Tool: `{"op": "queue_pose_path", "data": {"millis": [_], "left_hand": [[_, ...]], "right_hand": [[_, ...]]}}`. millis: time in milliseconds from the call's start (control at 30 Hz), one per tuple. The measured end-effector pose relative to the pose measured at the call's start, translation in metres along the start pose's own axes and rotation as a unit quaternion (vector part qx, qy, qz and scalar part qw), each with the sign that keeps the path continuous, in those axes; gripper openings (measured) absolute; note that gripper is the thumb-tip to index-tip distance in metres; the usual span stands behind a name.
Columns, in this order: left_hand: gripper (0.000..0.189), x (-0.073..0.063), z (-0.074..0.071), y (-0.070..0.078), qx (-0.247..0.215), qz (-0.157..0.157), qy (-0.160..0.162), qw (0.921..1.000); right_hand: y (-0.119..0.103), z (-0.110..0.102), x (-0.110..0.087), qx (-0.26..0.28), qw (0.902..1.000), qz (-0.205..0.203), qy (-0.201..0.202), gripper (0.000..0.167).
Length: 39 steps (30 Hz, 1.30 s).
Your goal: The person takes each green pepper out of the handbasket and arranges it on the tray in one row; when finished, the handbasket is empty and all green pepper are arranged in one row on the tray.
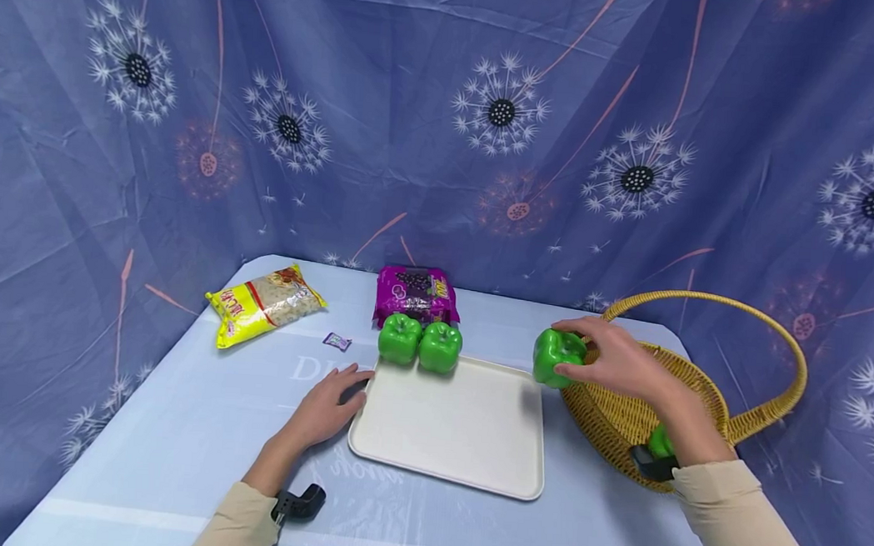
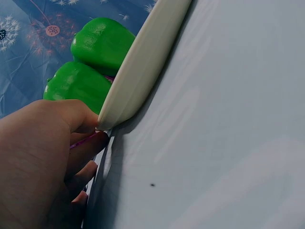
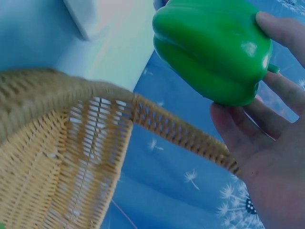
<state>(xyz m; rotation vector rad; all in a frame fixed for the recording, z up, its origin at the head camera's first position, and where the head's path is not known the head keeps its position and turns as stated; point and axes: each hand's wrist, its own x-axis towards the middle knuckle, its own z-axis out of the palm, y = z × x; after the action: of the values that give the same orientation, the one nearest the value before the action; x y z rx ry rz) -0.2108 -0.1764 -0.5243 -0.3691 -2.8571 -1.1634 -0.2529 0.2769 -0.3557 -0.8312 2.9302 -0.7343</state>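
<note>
My right hand [image 1: 623, 361] grips a green bell pepper [image 1: 549, 359] between thumb and fingers, above the gap between the tray and the basket. The right wrist view shows the pepper [image 3: 209, 47] clear of the basket, its stem toward the palm. A white rectangular tray [image 1: 457, 429] lies on the table. My left hand [image 1: 326, 410] rests at its left edge, fingers loosely extended and touching the rim. Two more green bell peppers, a left one [image 1: 399, 339] and a right one [image 1: 440, 347], sit side by side at the tray's far left corner.
A wicker basket [image 1: 601, 412] with a tall handle stands at the right, a green pepper [image 1: 661, 442] partly visible inside. Behind the tray lies a purple snack bag [image 1: 416, 295]. A yellow snack bag [image 1: 266, 304] and a small wrapped candy [image 1: 338, 341] lie at the left.
</note>
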Motion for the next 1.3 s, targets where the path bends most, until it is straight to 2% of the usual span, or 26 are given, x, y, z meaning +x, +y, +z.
{"op": "queue_pose_path", "data": {"millis": [300, 967, 1300], "left_hand": [[0.039, 0.001, 0.001, 0.000, 0.001, 0.018, 0.007, 0.9998], [0.038, -0.001, 0.002, 0.000, 0.001, 0.021, 0.019, 0.9996], [0.038, 0.001, 0.002, -0.002, 0.000, 0.024, 0.014, 0.9996]], "right_hand": [[0.000, 0.021, 0.013, 0.003, 0.9999, -0.012, 0.000, 0.064], [-0.006, 0.057, 0.040, -0.010, 0.9998, -0.017, -0.004, 0.062], [-0.004, 0.073, 0.053, 0.005, 0.9998, -0.019, -0.009, 0.062]]}}
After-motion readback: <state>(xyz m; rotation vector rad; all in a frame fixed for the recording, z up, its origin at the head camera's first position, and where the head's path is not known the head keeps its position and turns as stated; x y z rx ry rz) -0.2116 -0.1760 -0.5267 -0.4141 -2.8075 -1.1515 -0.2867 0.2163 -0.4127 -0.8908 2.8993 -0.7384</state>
